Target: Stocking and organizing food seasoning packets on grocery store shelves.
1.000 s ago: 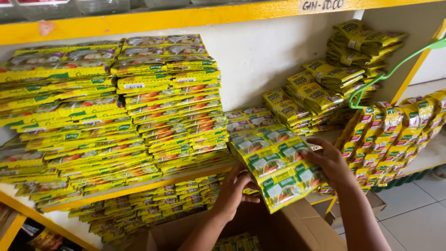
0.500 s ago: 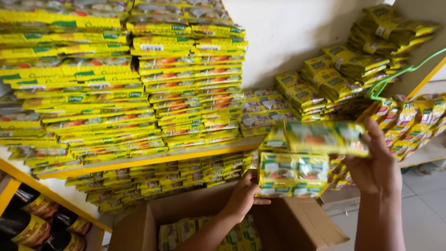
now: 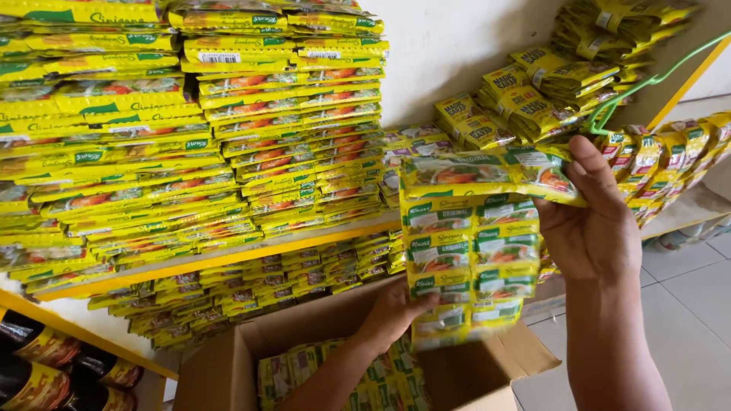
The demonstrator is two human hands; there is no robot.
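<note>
A hanging strip of yellow and green seasoning sachets (image 3: 472, 243) is held up in front of the shelf. My right hand (image 3: 590, 221) grips its folded top end, at about the height of the yellow shelf board. My left hand (image 3: 396, 308) holds the strip's lower end, just above an open cardboard box (image 3: 472, 373). The box holds more sachets of the same kind (image 3: 297, 369).
Tall stacks of yellow sachet strips (image 3: 190, 144) fill the yellow shelf (image 3: 251, 251), with more (image 3: 251, 285) below it. Further bundles (image 3: 533, 91) lie at the back right beside a green wire hanger (image 3: 647, 80). Dark bottles (image 3: 46, 358) stand at the bottom left. Tiled floor (image 3: 685, 312) lies at right.
The sachet strip has been lifted and its top end folded over. My right hand rose with it. My left hand moved to its lower end, over the box. The view has come closer.
</note>
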